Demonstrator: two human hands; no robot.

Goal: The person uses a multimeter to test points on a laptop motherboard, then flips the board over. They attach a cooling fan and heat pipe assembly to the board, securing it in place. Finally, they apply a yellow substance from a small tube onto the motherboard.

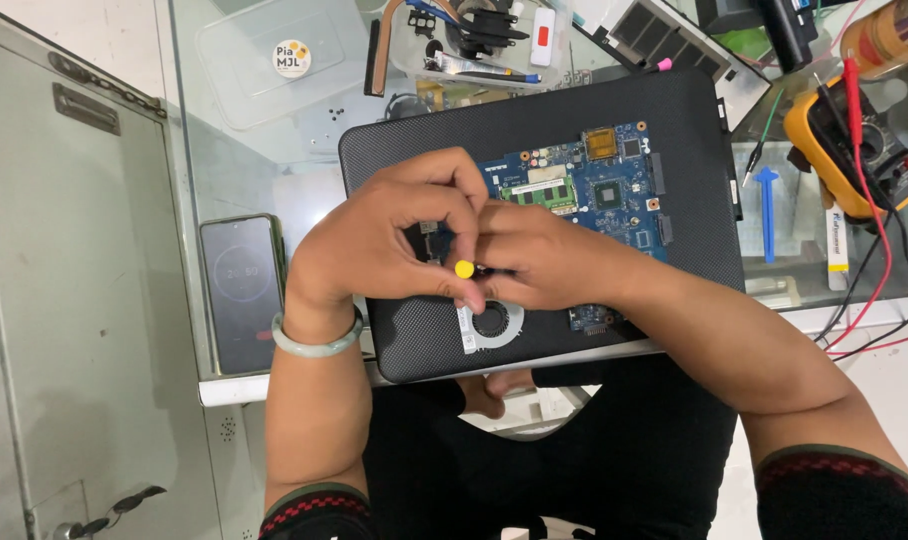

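**Both hands bunched over a small yellow-capped tool at the board's lower left**

At the centre of the frame the fingertips of both hands meet. The left hand [389, 235] curls its fingers over from the left, the thumb and forefinger pressed together near a small round yellow cap [464, 268], which looks like the end of a slim driver handle seen end-on. The right hand [539, 258] closes in from the right, its fingers folded tight against the left's; what they pinch underneath is hidden, so I cannot tell whether it steadies the tool's shaft or a tiny part.

The work sits on the blue laptop circuit board [599, 185], which lies on a black textured laptop sleeve [694, 150] across the person's lap and the glass desk edge. Just below the hands is the round silver cooling fan [492, 325].

Judged from this, the step in hand is turning a screw on the board's lower-left corner, near the fan. The next move would call for keeping the tip seated squarely and holding the board from sliding.

Farther out: a pale green bangle [316, 345] on the left wrist, a dark smartphone [242, 290] at the left, and a yellow multimeter with red leads [839, 150] at the upper right.
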